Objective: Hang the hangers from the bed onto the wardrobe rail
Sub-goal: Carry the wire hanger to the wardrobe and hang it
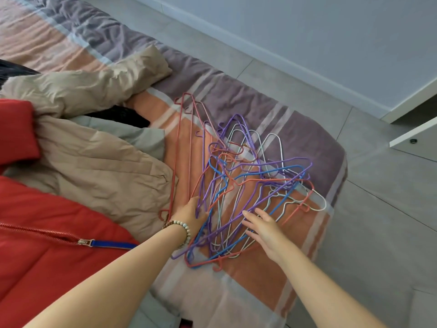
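Head view, looking down at a bed corner.

- Hangers [248,176]: tangled pile of thin wire ones in purple, blue, red, pink and white. They lie at centre frame on the bed [248,287], near its corner, on an orange and mauve striped cover. None is lifted clear of the cover.
- One long red hanger [176,162] lies at the pile's left side, running up-frame along the edge of the beige jacket [94,166].
- Left hand [191,215]: at the pile's lower-left edge, with fingers curled in among the purple and blue wires and gripping them. A beaded bracelet [182,229] sits on that wrist.
- Right hand [264,227]: at the pile's lower-right edge, flat and wide, with fingers straight and spread, holding nothing. Fingertips overlap the wires; cannot tell whether they touch.
- The two hands are near each other but apart, with wires between them.
- Red jacket [47,256]: lower left of frame, partly under the left forearm, with its zip and blue pull [111,244] showing.
- Grey tiled floor [378,233] fills the right side of the frame, and a pale wall [331,31] runs across the upper right.
- White panels [411,136] sit at the right edge; their type is not identifiable.
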